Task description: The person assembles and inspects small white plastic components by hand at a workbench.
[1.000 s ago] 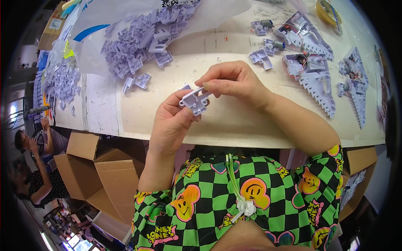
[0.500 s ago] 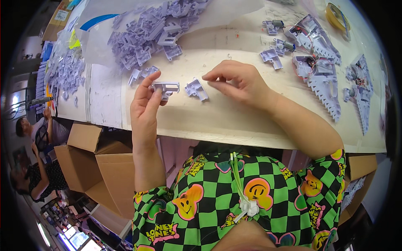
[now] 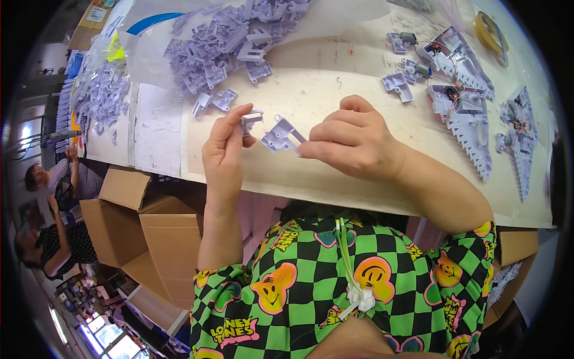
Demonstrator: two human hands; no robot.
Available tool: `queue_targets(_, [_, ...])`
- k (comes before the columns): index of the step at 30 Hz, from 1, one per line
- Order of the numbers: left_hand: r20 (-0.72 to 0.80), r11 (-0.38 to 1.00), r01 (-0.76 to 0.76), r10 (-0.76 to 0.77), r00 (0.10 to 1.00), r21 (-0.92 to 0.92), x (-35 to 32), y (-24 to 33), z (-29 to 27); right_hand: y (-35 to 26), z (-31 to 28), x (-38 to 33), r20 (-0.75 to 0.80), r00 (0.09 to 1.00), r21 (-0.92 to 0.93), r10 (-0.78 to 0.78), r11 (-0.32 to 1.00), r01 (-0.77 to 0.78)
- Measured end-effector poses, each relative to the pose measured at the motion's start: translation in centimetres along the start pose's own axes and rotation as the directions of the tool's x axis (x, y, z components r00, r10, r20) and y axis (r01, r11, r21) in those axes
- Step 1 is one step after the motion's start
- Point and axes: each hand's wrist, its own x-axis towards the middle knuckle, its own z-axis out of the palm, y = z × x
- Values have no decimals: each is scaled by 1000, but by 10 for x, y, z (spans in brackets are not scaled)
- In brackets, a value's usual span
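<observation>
Two pinch grips: left hand (image 3: 224, 146) on small bracket (image 3: 252, 122), right hand (image 3: 362, 142) on boxy part (image 3: 281, 134).

"What is held at the workbench (image 3: 317, 173)?"

"A pale plastic bracket (image 3: 251, 124) is pinched in the left hand (image 3: 222, 149); a second bracket (image 3: 278, 135), just beside it, is gripped at one corner by the right hand (image 3: 362, 140)."

"And around them?"

"From the view's centre, a heap of similar parts (image 3: 230, 48) is spread toward eleven o'clock, wired toothed housings (image 3: 460, 122) are laid out at two, and an open cardboard box (image 3: 170, 251) is seen at eight."
</observation>
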Motion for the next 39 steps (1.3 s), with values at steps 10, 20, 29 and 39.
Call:
queue_targets(10, [102,980,57,-38,994,-189,-12,11,14,5,0,6,-66,998,-6,-4,1000,3])
queue_targets(20, [337,934,131,-13,941,-332,-16,8,18,-9,-4,9,79,997,11,1,1000,-2])
queue_targets(29, [-83,886,128,-102,991,446,55,2,-126,-1,0,4,127,989,133,69,987,-86])
queue_targets(39, [-414,322,270,573,708,907,180,-25,-289,1,4,-2,196,974,123,115,982,-141])
